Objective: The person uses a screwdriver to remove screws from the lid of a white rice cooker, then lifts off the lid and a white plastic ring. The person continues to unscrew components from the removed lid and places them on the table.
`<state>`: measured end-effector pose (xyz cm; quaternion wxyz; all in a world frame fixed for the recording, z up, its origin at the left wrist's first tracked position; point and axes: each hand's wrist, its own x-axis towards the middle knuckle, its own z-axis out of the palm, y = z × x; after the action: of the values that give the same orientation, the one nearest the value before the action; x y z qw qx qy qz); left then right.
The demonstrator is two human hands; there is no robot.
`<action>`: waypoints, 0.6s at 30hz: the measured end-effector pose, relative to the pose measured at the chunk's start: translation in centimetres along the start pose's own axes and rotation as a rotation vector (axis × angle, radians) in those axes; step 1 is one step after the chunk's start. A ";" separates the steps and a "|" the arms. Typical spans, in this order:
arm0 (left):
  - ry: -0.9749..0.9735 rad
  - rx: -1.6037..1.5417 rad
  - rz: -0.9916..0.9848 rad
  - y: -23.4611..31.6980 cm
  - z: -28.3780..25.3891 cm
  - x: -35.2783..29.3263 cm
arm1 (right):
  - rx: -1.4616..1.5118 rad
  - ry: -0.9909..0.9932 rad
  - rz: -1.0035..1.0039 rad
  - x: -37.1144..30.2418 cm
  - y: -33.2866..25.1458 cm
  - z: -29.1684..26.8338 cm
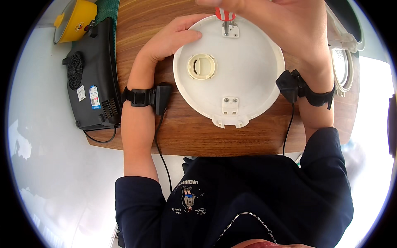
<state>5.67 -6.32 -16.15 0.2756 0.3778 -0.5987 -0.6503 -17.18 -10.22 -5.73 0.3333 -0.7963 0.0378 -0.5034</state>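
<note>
A round white plastic cover (248, 74) lies on the wooden table with its inner side up. It carries a cream-coloured round dial-like cap (202, 67) and a small screwed-on bracket (230, 106) near the edge closest to me. My left hand (178, 35) grips the cover's far-left rim, thumb on the inner face. At the far edge, my right hand (285, 27) is around a screwdriver with a red-and-white handle (225, 15). The metal shaft stands upright over a second white bracket (234, 32). The tip's contact is too small to make out, and part of the grip is out of frame.
To the left, a black appliance (93, 91) with a round vent and a cable rests by a green mat (109, 16). Behind it sits a yellow pot (80, 20). White ring-shaped parts (350, 74) lie at the right. Cables hang from the forearm straps.
</note>
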 end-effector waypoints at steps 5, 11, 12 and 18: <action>-0.022 0.021 0.006 -0.1 -0.2 0.1 | -0.025 0.043 0.031 -0.1 -0.6 -0.1; -0.034 -0.013 0.010 0.1 -0.1 0.0 | -0.028 0.151 0.097 -0.6 -1.3 -0.1; -0.030 -0.012 0.008 0.2 -0.1 0.0 | -0.028 0.167 0.107 -0.7 -1.5 -0.1; -0.034 -0.018 0.036 -0.2 -0.1 0.0 | -0.015 0.246 0.132 -0.8 -2.2 -0.2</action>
<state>5.80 -6.38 -16.39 0.2804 0.3536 -0.6041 -0.6568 -18.40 -8.30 -5.05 0.3527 -0.7266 0.1346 -0.5740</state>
